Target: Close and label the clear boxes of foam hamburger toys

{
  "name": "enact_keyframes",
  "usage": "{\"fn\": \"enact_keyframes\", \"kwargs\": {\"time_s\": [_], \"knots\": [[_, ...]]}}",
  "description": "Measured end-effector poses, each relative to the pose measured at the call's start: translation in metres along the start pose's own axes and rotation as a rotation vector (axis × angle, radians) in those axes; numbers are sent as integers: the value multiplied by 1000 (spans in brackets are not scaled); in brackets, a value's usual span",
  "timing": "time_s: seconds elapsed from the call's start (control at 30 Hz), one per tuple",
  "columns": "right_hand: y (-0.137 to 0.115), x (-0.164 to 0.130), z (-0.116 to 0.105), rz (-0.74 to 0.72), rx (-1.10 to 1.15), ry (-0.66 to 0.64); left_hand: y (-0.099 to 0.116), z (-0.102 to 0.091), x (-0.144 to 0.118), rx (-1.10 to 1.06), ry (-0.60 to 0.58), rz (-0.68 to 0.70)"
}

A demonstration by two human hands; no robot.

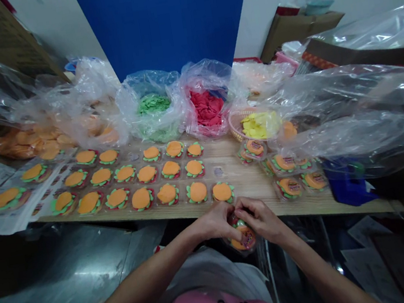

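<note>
Close to my body, just off the table's front edge, both hands hold one clear plastic box with a toy burger [243, 240] inside, a printed label on its lid. My left hand [218, 224] grips the box from the left, thumb across the lid. My right hand [259, 219] has its fingertips pinched at the box's far edge, close to the left fingers. An unlabelled toy burger [223, 192] in its tray sits on the table just beyond my hands. Further left stand rows of similar toy burgers [168, 194] with orange tops, green and red layers.
On the wooden table [236, 176], labelled burger boxes [290, 187] are stacked at right beside a blue tape dispenser [349, 185]. Along the back stand plastic bags of green pieces [154, 104], red pieces [207, 107] and orange pieces [33, 140], plus a basket [234, 122] with yellow pieces.
</note>
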State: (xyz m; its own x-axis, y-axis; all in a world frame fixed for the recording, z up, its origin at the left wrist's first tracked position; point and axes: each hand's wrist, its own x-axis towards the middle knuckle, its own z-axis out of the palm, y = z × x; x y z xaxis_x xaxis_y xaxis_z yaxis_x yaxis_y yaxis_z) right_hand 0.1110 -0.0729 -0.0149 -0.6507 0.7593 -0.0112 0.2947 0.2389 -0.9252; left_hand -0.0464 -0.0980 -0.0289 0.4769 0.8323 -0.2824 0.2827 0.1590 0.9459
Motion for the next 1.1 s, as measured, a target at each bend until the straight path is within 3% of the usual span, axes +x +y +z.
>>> {"fn": "enact_keyframes", "kwargs": {"time_s": [0.1,0.27,0.33,0.53,0.7,0.87,0.93,1.0,1.1], "knots": [[6,0,3,34,93,68,-2,-1,0,-109,1,9],[12,3,2,104,370,413,7,-1,-3,-363,136,34],[12,5,0,115,422,488,7,3,-4,-479,187,51],[11,2,-14,123,381,429,7,10,-5,-562,193,55],[16,-12,-13,135,266,408,16,6,-1,-780,420,85],[16,-25,-2,148,244,499,28,14,8,-774,401,64],[19,-32,-13,147,173,502,32,19,13,-745,407,7],[27,-45,-38,158,59,592,34,21,20,-742,410,-52],[47,-81,-97,197,-188,1070,36,21,29,-771,374,-84]]}}
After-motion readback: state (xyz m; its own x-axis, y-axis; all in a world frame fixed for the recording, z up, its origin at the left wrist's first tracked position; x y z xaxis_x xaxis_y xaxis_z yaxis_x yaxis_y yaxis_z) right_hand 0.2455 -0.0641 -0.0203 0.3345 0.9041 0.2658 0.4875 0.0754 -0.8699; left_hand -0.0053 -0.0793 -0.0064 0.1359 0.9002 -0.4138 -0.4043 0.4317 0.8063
